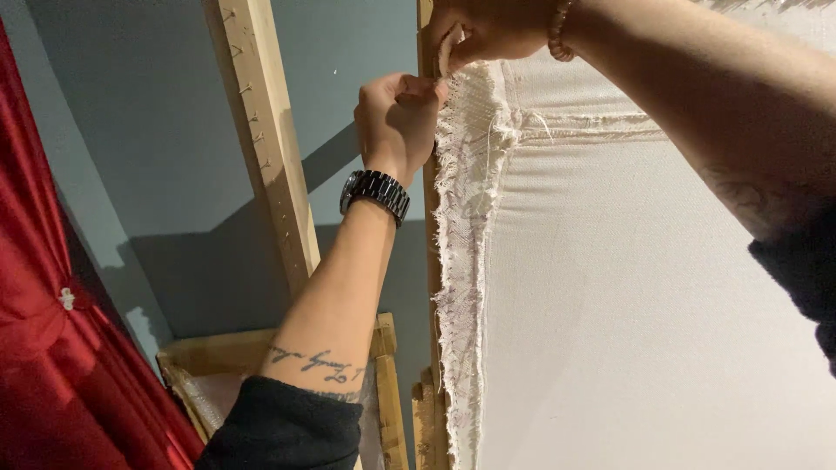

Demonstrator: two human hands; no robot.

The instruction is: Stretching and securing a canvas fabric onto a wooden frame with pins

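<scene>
Far to the left of both hands hangs a red curtain (35,331), with a grey wall (148,130) beside it. A bare wooden beam (266,139) studded with small nails rises just left of the left hand, apart from it. Below the left forearm, a second wooden frame (218,352) leans against the wall, its lower part hidden by the black sleeve (283,431).

The left hand (396,117), wearing a dark metal watch (374,191) at the wrist, is curled closed, its fingertips pinching the frayed edge (461,226) of the cream canvas (627,305) right beside the narrow wooden stretcher bar (432,235). The fraying runs down from that hand along the bar.

Just above and to the right, the right hand (483,30), with a bead bracelet (560,30) at the wrist, is also closed, gripping the same canvas edge at the top; how the fingers lie there cannot be told. The canvas spreads wide below and right of the right forearm, a stitched seam (592,126) crossing it under the wrist.
</scene>
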